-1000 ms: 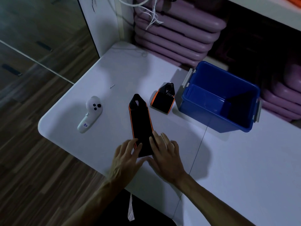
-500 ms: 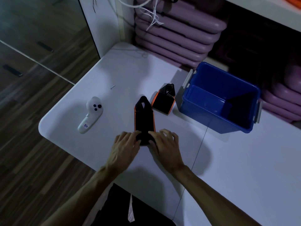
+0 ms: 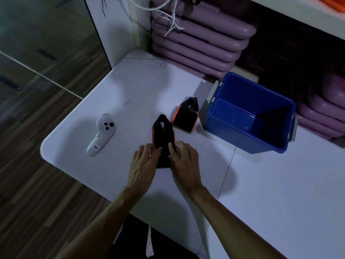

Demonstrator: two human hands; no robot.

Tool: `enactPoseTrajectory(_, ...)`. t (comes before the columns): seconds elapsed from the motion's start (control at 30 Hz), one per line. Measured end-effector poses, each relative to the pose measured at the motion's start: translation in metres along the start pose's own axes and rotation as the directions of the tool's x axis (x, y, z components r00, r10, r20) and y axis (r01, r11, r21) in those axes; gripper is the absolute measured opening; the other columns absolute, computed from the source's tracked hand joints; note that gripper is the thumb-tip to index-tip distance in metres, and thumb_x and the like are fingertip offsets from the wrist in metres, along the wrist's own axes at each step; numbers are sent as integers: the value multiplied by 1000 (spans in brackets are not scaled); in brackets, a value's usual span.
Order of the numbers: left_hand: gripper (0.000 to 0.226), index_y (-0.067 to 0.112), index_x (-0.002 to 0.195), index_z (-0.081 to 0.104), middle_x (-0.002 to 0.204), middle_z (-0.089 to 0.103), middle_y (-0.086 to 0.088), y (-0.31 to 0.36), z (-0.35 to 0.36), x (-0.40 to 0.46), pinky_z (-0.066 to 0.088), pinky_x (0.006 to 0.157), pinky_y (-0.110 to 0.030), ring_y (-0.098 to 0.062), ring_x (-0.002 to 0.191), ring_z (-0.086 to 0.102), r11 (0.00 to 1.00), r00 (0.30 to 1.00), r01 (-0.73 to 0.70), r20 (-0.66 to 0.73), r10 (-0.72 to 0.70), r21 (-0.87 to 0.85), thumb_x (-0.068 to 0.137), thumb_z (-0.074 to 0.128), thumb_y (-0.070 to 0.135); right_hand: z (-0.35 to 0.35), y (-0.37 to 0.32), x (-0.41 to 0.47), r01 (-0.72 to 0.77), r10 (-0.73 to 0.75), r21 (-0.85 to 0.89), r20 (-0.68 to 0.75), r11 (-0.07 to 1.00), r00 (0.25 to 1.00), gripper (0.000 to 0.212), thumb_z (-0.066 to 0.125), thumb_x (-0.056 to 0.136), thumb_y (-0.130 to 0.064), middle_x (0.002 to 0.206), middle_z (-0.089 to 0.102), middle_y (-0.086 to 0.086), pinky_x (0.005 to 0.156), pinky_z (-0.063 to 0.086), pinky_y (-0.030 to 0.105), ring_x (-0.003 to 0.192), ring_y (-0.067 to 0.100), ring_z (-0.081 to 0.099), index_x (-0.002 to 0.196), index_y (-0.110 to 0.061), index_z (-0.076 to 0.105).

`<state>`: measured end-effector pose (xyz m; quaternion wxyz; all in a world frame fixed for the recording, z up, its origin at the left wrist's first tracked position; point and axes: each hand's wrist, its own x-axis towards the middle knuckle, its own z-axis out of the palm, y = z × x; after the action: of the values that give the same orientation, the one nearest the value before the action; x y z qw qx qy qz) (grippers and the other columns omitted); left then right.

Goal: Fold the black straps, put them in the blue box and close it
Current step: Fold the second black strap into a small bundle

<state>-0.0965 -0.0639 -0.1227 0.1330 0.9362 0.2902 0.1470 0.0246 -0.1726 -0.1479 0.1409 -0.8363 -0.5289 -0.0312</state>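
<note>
A black strap with orange edges lies on the white table, its looped end pointing away from me. My left hand grips its near left side and my right hand grips its near right side, fingers pinched on the fabric. A second black strap, folded into a short bundle, rests just beyond it, beside the blue box. The blue box stands open at the right with nothing visible inside. No lid is in view.
A white handheld controller lies on the table at the left. A small screw sits behind it. Stacked purple pads fill the shelf behind the table. The table's rounded edge drops to a wooden floor at the left.
The strap under my hands has grown shorter as its near end was folded over. Both hands moved forward along it and now pinch its sides.
</note>
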Motion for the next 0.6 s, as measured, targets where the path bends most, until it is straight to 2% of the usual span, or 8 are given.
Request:
enactPoseTrajectory(0.07, 27, 6, 113, 62, 107, 62, -12, -1, -2, -1, 46, 77, -35, -27, 93, 58, 996, 997, -75, -11, 74, -45, 89, 56, 15, -2, -2, -4, 2, -2, 25, -24, 1000, 1000, 53, 74, 85, -10, 128, 58, 14, 95, 40, 42, 115, 32, 51, 135, -8, 56)
enactPoseTrajectory(0.13, 30, 6, 113, 63, 111, 63, -10, -5, -5, -6, 48, 83, -36, -26, 99, 60, 989, 992, -123, -5, 123, -86, 92, 51, 23, -6, -4, -12, 10, -8, 38, -37, 999, 999, 52, 73, 85, -11, 128, 59, 11, 94, 40, 42, 116, 29, 49, 134, -9, 57)
enactPoseTrajectory(0.23, 45, 9, 122, 58, 124, 61, -12, -14, -3, -22, 45, 93, -37, -26, 111, 56, 984, 980, -172, 91, 176, -44, 86, 61, 35, -9, -5, -27, 23, -22, 39, -22, 999, 1000, 49, 62, 92, -27, 139, 55, 10, 94, 40, 43, 120, 27, 48, 137, -9, 53)
enactPoseTrajectory(0.3, 53, 9, 125, 56, 127, 59, -13, -18, -1, -27, 45, 94, -38, -28, 114, 57, 982, 971, -186, 151, 186, -18, 80, 71, 32, -9, -4, -32, 40, -40, 23, 7, 999, 999, 52, 59, 92, -30, 142, 53, 9, 95, 39, 43, 120, 29, 50, 140, -11, 51)
enactPoseTrajectory(0.37, 51, 8, 120, 59, 123, 62, -13, -18, -2, -22, 48, 93, -40, -29, 113, 58, 983, 975, -174, 127, 180, -52, 76, 77, 24, -10, -2, -29, 44, -44, 16, -9, 999, 999, 48, 62, 92, -27, 138, 57, 6, 94, 38, 42, 116, 29, 53, 137, -13, 54)
enactPoseTrajectory(0.47, 37, 8, 115, 62, 116, 64, -9, -15, -13, -8, 45, 95, -37, -27, 114, 56, 977, 981, -171, 72, 181, -127, 83, 69, 25, -17, 1, -18, 37, -36, 51, -23, 998, 999, 38, 62, 94, -29, 127, 64, 2, 93, 37, 41, 113, 28, 54, 128, -14, 60)
enactPoseTrajectory(0.6, 36, 11, 118, 58, 105, 66, -4, -16, -29, 11, 47, 86, -35, -24, 102, 58, 972, 986, -82, 125, 112, -221, 90, 50, 33, -24, 1, -3, -2, 2, 125, 4, 992, 1000, 36, 52, 98, -32, 122, 64, 0, 93, 35, 41, 116, 27, 51, 130, -14, 57)
